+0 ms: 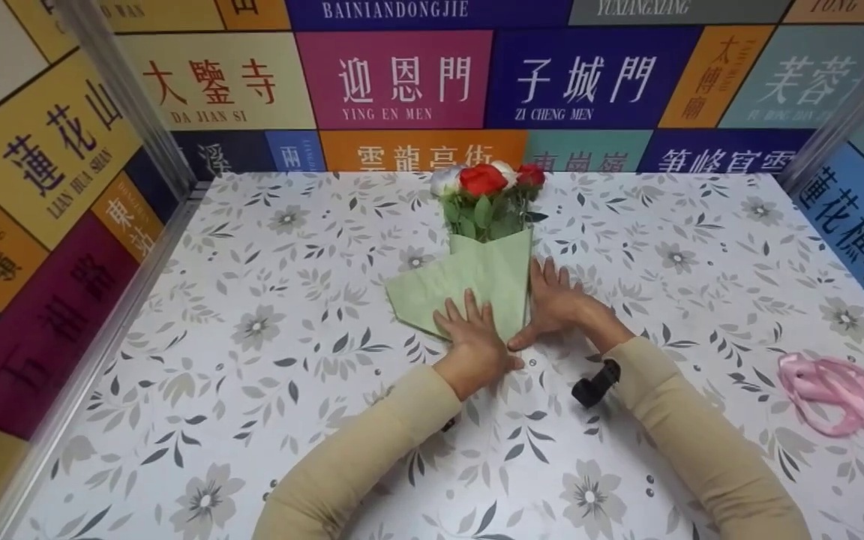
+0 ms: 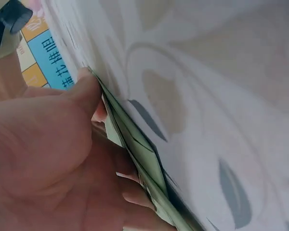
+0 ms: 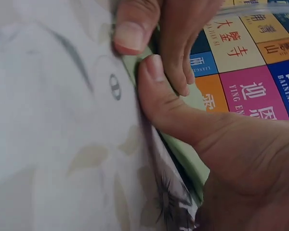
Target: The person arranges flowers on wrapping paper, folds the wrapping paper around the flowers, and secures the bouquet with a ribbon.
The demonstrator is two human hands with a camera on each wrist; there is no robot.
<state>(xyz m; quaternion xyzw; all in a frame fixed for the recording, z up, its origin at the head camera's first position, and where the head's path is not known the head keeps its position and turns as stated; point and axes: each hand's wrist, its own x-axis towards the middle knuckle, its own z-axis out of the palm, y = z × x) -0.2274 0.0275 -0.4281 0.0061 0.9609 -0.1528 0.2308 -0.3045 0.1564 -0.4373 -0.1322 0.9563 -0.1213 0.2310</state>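
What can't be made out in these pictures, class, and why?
Lower stems of the red and pale-coloured flowers: head view, hidden by the pale green paper wrap.
Rest of the looped pink satin ribbon: head view, cut off by the right edge.
Near edge of the white, grey-flowered tabletop: head view, cut off by the bottom edge.

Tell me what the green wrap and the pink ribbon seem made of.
Green wrap: probably matte paper, judging by its crisp folds and stiff edges.
Pink ribbon: likely satin, perhaps synthetic, given its soft loops and glossy highlights.
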